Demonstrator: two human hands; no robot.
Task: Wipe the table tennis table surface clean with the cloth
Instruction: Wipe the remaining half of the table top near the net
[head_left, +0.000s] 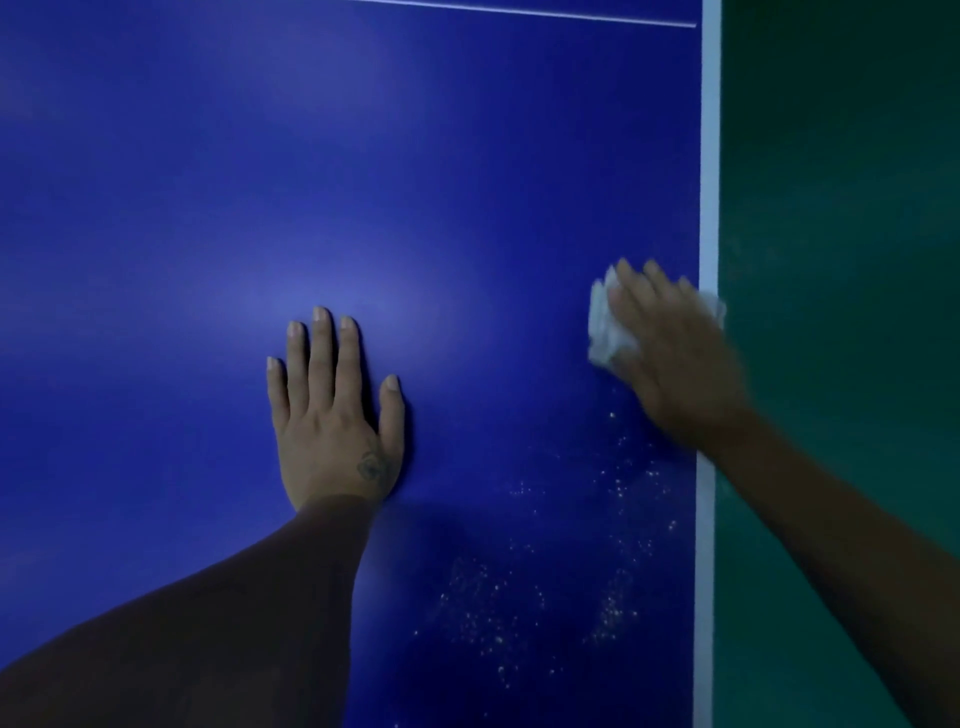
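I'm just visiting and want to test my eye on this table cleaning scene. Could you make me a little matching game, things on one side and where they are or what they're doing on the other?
Things:
1. left hand
2. right hand
3. cloth
4. pale specks

Places or states:
A. scattered on the blue surface near the white edge line
B. lying flat, fingers straight, on the table
C. white, crumpled under a hand
D. pressing the cloth beside the white edge line

Pairs: 1-B, 2-D, 3-C, 4-A
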